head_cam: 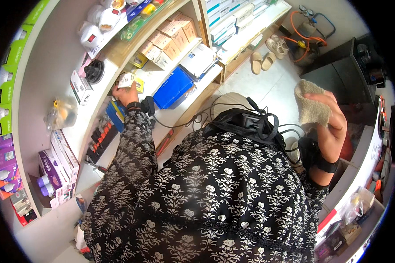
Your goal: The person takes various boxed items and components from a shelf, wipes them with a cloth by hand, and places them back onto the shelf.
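Note:
At the upper left, my left hand [127,95] reaches into a shelf with its fingers around a small white box [126,80]. Right behind that box is a yellow-and-white packet [139,84]; whether the hand touches it too is hard to tell. A folded beige terry cloth [309,103] is pinched in my right hand [332,115], raised over the floor on the right. Each wrist wears a black band. Below my left wrist lie a blue-and-yellow item [115,115] and a dark rack with orange-red parts [102,139].
Several peach cartons [172,36] and a blue box [173,88] fill the shelves ahead. Black cables [184,123] trail by my waist. Beige slippers [256,63] lie on the tiled floor near a gas cylinder [307,31] with orange hoses. A dark cabinet [339,77] stands right.

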`<action>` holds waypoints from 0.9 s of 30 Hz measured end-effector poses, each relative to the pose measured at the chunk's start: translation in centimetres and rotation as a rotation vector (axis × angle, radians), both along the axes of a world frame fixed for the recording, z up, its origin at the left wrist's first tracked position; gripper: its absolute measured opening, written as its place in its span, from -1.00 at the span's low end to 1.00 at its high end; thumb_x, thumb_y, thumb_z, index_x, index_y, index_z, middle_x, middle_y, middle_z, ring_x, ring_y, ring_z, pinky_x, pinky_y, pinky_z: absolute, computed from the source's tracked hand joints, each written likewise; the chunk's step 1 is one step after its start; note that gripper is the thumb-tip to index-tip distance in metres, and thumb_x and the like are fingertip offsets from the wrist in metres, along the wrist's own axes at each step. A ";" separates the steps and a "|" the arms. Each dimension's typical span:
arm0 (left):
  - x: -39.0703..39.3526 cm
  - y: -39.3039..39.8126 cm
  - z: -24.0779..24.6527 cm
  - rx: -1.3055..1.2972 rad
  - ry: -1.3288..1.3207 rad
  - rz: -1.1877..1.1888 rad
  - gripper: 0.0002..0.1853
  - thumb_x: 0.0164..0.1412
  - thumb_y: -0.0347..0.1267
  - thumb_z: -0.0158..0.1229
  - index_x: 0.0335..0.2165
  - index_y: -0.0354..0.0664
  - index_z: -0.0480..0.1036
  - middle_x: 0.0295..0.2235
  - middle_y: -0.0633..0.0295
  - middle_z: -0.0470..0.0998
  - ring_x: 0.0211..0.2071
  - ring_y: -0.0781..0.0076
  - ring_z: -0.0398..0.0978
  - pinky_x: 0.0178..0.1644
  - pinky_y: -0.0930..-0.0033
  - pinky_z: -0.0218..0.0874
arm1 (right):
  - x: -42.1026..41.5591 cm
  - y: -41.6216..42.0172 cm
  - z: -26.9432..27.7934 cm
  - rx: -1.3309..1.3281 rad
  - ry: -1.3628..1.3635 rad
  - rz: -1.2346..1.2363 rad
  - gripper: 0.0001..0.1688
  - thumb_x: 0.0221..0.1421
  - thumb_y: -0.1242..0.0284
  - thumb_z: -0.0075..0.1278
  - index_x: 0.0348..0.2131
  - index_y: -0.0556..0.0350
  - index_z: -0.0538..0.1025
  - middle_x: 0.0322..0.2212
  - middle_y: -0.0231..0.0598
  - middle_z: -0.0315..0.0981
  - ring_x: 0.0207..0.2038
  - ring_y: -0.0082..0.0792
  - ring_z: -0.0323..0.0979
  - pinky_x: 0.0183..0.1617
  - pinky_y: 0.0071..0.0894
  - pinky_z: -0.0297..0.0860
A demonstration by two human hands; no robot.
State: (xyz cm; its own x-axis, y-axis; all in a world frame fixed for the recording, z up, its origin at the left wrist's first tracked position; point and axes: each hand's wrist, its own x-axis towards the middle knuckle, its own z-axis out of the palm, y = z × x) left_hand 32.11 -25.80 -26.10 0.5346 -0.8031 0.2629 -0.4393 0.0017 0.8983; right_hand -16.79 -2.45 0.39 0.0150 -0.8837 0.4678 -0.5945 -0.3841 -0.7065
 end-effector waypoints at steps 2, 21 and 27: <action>-0.4 0.8 -0.4 -0.081 0.042 0.058 -0.20 -0.22 -0.49 0.29 -0.03 -0.41 -0.01 -0.19 -0.12 0.29 -0.18 0.15 0.35 -0.08 0.28 0.22 | -0.1 0.0 0.0 -0.003 -0.028 -0.008 -0.90 -0.31 0.65 -0.04 -0.60 0.24 0.50 -0.34 -0.17 0.48 -0.26 -0.26 0.33 -0.15 -0.40 0.21; -5.8 7.1 1.3 0.303 0.400 -0.365 -0.36 -0.06 -0.48 0.16 0.01 -0.22 0.07 -0.10 0.17 0.32 -0.13 0.38 0.32 -0.09 0.32 0.20 | -2.2 3.2 -4.7 0.272 -1.111 -0.328 -0.56 -0.09 0.62 -0.12 -0.12 0.31 0.34 -0.25 -0.23 0.40 -0.26 -0.38 0.38 -0.15 -0.46 0.29; -10.8 11.6 9.8 0.282 0.694 -0.594 -0.43 0.04 -0.54 -0.06 0.05 -0.27 0.01 -0.06 0.10 0.26 -0.08 0.32 0.31 -0.04 0.30 0.19 | -1.9 3.1 -4.8 0.374 -1.345 -0.048 -0.65 0.03 0.61 -0.12 -0.12 0.25 0.35 -0.24 -0.19 0.42 -0.26 -0.43 0.42 -0.15 -0.46 0.36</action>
